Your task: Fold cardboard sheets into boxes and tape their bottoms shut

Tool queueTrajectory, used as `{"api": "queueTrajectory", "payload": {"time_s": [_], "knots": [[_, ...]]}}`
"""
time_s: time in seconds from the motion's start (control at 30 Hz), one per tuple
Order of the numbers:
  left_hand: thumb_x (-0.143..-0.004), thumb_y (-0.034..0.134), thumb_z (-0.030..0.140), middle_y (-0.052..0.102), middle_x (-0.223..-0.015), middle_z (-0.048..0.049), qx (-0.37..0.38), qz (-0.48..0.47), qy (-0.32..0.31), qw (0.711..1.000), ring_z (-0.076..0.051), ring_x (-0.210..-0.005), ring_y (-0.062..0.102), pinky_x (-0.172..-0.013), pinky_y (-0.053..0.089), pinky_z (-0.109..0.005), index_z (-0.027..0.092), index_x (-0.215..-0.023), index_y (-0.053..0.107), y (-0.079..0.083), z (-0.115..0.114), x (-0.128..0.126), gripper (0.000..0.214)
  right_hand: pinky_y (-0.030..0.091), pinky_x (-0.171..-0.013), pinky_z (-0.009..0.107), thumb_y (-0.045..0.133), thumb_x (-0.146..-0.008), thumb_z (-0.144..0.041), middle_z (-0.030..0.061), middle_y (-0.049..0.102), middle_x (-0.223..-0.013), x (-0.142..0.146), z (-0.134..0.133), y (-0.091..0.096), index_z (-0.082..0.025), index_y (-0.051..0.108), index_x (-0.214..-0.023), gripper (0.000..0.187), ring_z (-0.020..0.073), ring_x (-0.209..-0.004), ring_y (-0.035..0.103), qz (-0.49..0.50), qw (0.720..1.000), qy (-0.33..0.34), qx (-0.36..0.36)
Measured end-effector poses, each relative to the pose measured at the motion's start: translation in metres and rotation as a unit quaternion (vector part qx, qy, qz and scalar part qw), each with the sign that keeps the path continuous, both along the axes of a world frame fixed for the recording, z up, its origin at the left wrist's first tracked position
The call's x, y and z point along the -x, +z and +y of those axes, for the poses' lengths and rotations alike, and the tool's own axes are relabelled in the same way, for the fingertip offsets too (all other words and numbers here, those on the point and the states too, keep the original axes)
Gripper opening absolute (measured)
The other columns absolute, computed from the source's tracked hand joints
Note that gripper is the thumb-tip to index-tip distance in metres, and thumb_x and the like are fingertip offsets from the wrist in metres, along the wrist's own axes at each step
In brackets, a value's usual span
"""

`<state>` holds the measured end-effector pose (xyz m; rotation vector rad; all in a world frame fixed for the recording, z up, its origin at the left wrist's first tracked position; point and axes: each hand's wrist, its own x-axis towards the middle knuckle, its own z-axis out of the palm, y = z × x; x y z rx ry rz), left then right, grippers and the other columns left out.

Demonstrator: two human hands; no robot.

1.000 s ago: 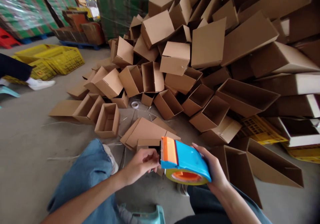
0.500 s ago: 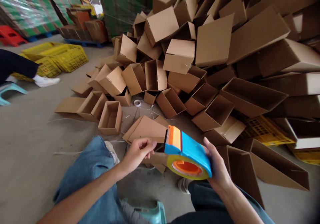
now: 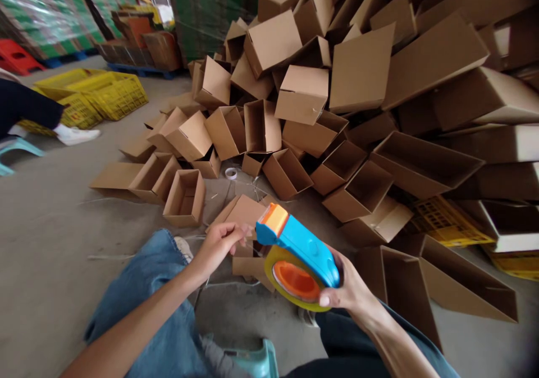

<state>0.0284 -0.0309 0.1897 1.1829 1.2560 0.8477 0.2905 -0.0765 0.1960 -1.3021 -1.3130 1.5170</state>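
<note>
While the left hand (image 3: 219, 244), fingertips pinched (on what, I cannot tell), sits further left than 0.5 s ago, the blue-and-orange plastic tape dispenser (image 3: 307, 244), lower centre of the frame, has shifted left too, its rear end gripped by the right hand (image 3: 352, 290).

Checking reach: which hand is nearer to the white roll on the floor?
Left. The left hand is short of the white roll, almost straight below it in view; the right hand, holding the tape dispenser, is farther off to the right.
</note>
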Motion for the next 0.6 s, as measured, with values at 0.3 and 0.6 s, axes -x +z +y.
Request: {"api": "queueTrajectory", "payload": {"time_s": [0.3, 0.6], "knots": [[-0.076, 0.063, 0.051, 0.039, -0.048, 0.0069, -0.012, -0.006, -0.025, 1.0, -0.007, -0.048, 0.035, -0.049, 0.025, -0.022, 0.018, -0.055, 0.047, 0.0, 0.003, 0.006, 0.042, 0.053, -0.083, 0.037, 0.082, -0.048, -0.051, 0.0104, 0.067, -0.107, -0.005, -0.007, 0.002, -0.015, 0.058, -0.119, 0.083, 0.0299, -0.097, 0.063, -0.142, 0.99, -0.003, -0.023], [-0.079, 0.062, 0.049, 0.04, -0.054, 0.0061, -0.05, 0.011, 0.019, 0.998, -0.007, -0.051, 0.035, -0.05, 0.026, -0.02, 0.018, -0.058, 0.046, 0.01, 0.011, 0.034, 0.041, 0.055, -0.078, 0.033, 0.077, -0.056, -0.042, 0.0076, 0.069, -0.1, -0.011, -0.008, 0.017, -0.018, 0.059, -0.117, 0.069, 0.0275, -0.092, 0.066, -0.214, 0.971, 0.031, -0.098]]}}
